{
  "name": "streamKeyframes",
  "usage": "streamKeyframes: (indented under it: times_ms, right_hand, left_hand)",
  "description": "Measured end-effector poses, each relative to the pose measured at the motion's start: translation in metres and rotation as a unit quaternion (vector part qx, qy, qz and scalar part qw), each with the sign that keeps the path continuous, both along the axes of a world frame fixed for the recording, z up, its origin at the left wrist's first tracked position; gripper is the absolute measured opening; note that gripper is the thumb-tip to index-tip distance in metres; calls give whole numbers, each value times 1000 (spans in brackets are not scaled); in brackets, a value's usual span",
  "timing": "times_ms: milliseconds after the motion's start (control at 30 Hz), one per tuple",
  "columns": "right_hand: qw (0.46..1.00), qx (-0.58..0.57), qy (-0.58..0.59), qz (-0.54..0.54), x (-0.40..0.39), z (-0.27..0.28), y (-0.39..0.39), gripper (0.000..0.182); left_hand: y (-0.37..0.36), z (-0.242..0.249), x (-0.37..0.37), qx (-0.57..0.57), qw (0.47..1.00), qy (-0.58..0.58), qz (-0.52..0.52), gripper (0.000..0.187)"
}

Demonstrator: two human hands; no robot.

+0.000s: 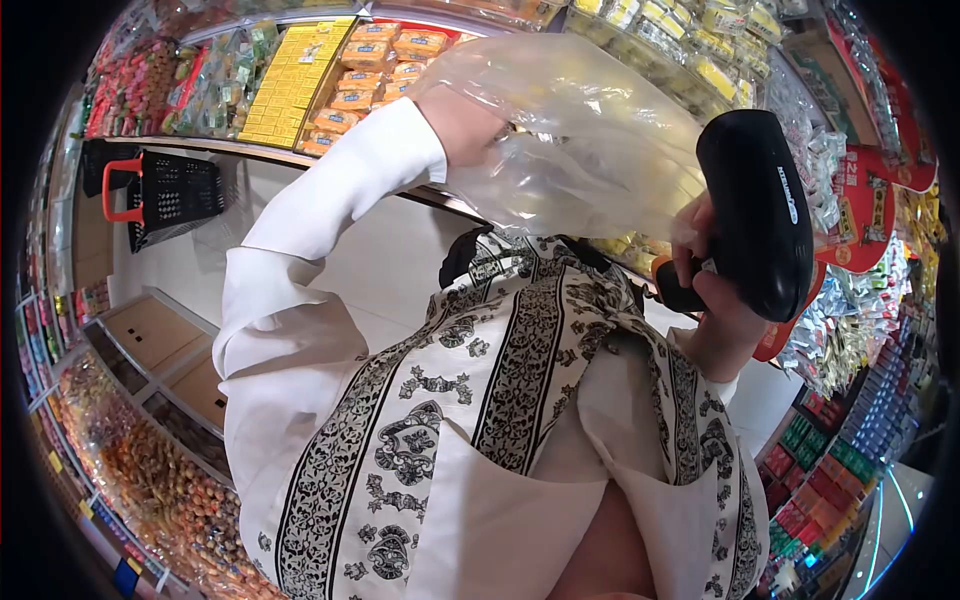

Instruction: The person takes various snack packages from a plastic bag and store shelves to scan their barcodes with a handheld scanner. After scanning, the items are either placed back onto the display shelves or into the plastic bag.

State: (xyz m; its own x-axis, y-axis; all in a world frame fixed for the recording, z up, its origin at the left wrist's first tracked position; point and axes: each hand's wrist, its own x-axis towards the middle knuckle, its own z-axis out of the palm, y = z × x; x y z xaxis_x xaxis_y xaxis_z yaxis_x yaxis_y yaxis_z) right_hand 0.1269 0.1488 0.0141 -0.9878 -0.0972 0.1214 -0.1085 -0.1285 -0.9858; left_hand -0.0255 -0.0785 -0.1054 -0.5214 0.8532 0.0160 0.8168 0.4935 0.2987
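Note:
A large clear plastic bag (590,140) spreads between my two hands, over the display shelf. My left hand (462,125) reaches in at the bag's left end, and the film covers its fingers. At the right, my right hand (705,260) is closed around a black handheld scanner (757,210) with a rounded head and a pale logo. Its fingertips sit right at the bag's right edge. An orange ring shows near the scanner's lower grip.
Orange packets (360,75) and yellow boxes (297,85) fill the shelf ahead. A black basket with a red handle (180,190) stands at left. Loose wrapped sweets (150,460) lie in bins at lower left. Red signs (862,210) and hanging packets (850,340) are close at right.

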Motion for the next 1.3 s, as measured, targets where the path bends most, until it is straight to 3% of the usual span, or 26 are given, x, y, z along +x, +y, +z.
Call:
streamKeyframes:
  times_ms: [133, 200, 267, 333, 400, 433, 500, 533, 567, 600, 700, 733, 867, 933, 1033, 1133, 1300]
  right_hand:
    - [996, 82, 21, 17, 0, -8, 1, 50]
    - [998, 66, 9, 6, 0, -1, -8, 52]
    - [998, 56, -6, -5, 3, 1, -9, 53]
    - [988, 153, 9, 27, 4, 0, -1, 58]
    - [987, 158, 22, 30, 4, 0, 0, 58]
    - [986, 160, 32, 32, 5, 0, -1, 58]
    - [995, 95, 6, 11, 6, 4, -5, 56]
    - [999, 30, -21, -10, 7, 5, -4, 54]
    - [999, 26, -21, -14, 6, 5, -1, 54]
    - [999, 18, -16, 29, 4, 3, 6, 41]
    - [997, 8, -12, 74, -2, 4, 5, 35]
    - [997, 9, -8, 77, -4, 5, 3, 35]
    - [997, -13, -1, 80, -3, 1, 2, 33]
    - [999, 14, -19, 40, 1, -7, 2, 59]
    - [998, 31, -31, 38, 2, -4, 4, 56]
    - [998, 23, -29, 46, 3, -5, 3, 53]
    - [998, 26, -14, 55, 5, -8, 11, 50]
  left_hand:
    - [13, 18, 8, 38, 999, 7, 3, 42]
    - [26, 7, 12, 100, 993, 52, -40, 35]
    - [25, 3, 15, 92, 992, 51, -75, 34]
    - [25, -1, 14, 87, 989, 57, -108, 32]
    - [24, -6, 12, 111, 987, -108, -43, 41]
    - [19, -7, 10, 110, 987, -108, -43, 41]
    - [3, 15, 7, 86, 995, 22, -44, 34]
    - [-4, 20, 10, 83, 995, 23, -47, 34]
    - [-15, 26, 15, 131, 989, 61, -43, 27]
    - [-24, 31, 20, 179, 978, 98, -39, 20]
    - [-42, 46, 31, 169, 981, 62, -77, 13]
    - [-45, 41, 34, 197, 977, 50, -64, 20]
    - [-46, 43, 38, 207, 971, 86, -81, 19]
    - [-42, 43, 39, 266, 958, 63, -83, 19]
    - [-32, 41, 43, 278, 959, 47, -39, 19]
    - [-22, 30, 44, 215, 976, 17, 30, 17]
    - [-5, 11, 41, 94, 993, -69, -5, 34]
